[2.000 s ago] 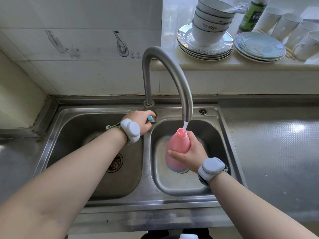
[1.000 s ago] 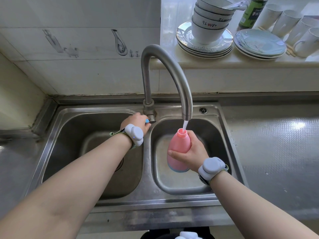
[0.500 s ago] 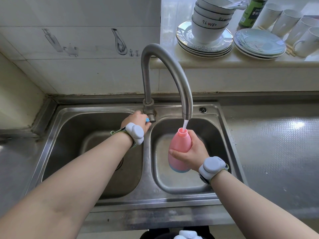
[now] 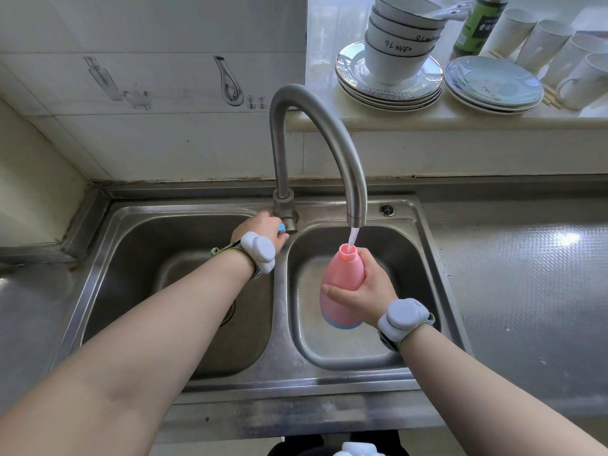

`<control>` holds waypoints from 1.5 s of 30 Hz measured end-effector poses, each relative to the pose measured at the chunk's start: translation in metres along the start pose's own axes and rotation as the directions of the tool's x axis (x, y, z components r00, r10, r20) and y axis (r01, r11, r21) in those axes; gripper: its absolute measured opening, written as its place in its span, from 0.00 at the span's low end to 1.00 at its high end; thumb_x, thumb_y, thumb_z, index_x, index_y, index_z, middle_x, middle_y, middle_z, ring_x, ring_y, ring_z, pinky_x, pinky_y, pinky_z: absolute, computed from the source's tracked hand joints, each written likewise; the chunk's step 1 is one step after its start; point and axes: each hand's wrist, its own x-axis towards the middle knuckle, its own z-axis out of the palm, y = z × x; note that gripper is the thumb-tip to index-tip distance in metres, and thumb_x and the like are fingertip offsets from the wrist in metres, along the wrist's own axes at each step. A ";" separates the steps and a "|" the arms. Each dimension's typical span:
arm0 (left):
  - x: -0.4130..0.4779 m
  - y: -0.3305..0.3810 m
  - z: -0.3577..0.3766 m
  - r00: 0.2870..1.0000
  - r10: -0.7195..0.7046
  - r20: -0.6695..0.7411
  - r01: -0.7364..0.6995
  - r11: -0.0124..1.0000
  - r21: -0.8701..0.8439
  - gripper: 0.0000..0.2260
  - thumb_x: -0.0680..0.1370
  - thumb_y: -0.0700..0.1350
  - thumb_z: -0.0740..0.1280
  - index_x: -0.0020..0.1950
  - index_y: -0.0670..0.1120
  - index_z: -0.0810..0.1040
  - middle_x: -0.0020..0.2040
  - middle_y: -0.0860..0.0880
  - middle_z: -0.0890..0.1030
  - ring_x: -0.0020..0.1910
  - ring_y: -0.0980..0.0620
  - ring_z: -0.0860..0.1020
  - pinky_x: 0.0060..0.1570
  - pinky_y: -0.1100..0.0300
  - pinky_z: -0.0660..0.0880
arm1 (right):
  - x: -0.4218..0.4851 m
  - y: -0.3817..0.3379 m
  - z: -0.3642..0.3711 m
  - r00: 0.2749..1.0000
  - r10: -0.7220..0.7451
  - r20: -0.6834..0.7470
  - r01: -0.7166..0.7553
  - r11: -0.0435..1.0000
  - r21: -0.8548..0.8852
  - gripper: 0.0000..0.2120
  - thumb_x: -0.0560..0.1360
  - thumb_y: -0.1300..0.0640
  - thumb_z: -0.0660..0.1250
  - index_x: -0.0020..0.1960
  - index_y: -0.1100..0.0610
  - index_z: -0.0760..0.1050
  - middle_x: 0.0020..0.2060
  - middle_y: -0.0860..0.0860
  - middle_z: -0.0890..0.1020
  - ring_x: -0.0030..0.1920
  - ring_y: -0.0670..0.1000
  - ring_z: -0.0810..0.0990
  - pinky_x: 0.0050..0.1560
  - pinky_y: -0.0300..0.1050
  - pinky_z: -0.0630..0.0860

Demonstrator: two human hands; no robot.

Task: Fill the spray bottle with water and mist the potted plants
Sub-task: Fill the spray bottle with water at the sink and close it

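A pink bottle (image 4: 342,284) with a pale blue base and no spray head is held upright over the right basin, its open neck just under the tap spout (image 4: 353,192). A thin stream of water (image 4: 352,236) runs from the spout into the neck. My right hand (image 4: 365,291) is wrapped around the bottle's body from the right. My left hand (image 4: 263,227) grips the tap handle (image 4: 282,228), of which only the blue tip shows, at the base of the tap. No potted plants are in view.
A steel double sink (image 4: 279,324) fills the middle, with a steel worktop (image 4: 526,291) on the right. On the ledge behind stand stacked bowls on plates (image 4: 394,51), more plates (image 4: 490,83), white mugs (image 4: 559,51) and a green bottle (image 4: 473,24).
Both hands keep their grip and the water keeps running into the bottle. The bottle has barely moved; only the view has shifted slightly.
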 end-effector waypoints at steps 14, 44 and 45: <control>-0.001 0.000 -0.001 1.000 0.007 0.000 -0.007 1.000 0.000 0.17 0.80 0.53 0.59 0.63 0.44 0.75 0.63 0.44 0.74 0.58 0.42 0.75 0.55 0.53 0.74 | 0.000 -0.001 0.000 1.000 -0.018 -0.002 0.018 1.000 0.017 0.26 0.58 0.44 0.77 0.52 0.40 0.72 0.44 0.42 0.80 0.45 0.45 0.80 0.42 0.39 0.75; 0.004 -0.006 0.006 1.000 0.019 -0.016 -0.019 0.999 -0.035 0.17 0.79 0.53 0.59 0.63 0.45 0.75 0.62 0.45 0.74 0.57 0.42 0.76 0.54 0.52 0.75 | 0.003 0.006 0.001 1.000 -0.008 -0.010 0.008 1.000 0.009 0.25 0.58 0.42 0.77 0.52 0.38 0.71 0.41 0.37 0.80 0.41 0.40 0.80 0.39 0.35 0.74; 0.004 -0.006 0.006 1.000 0.020 -0.017 -0.020 0.999 -0.033 0.17 0.80 0.53 0.59 0.63 0.45 0.75 0.62 0.45 0.74 0.57 0.42 0.76 0.54 0.52 0.75 | 0.003 0.005 0.001 1.000 -0.007 -0.009 0.008 1.000 0.008 0.25 0.58 0.42 0.77 0.52 0.38 0.71 0.41 0.37 0.80 0.41 0.39 0.80 0.39 0.35 0.74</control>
